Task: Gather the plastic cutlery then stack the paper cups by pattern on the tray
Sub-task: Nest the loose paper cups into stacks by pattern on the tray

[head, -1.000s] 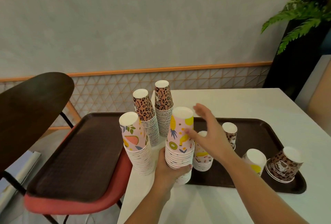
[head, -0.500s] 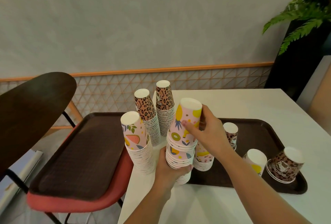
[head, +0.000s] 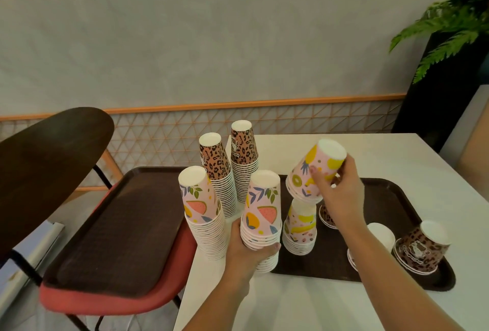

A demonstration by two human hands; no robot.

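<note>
Head view | few pineapple cups (head: 313, 172) now lifted off watermelon stack (head: 262, 221), gripped by right hand (head: 340, 195) | stack gripped by left hand (head: 247, 248) | patterns being sorted

A café or canteen seating area is suggested: a white desk (head: 370, 161) set against a grey wall with orange-trimmed lattice panelling (head: 304, 119), brown serving trays (head: 391, 198), a red-cushioned chair (head: 111, 301), and a potted fern (head: 455, 21).
</note>
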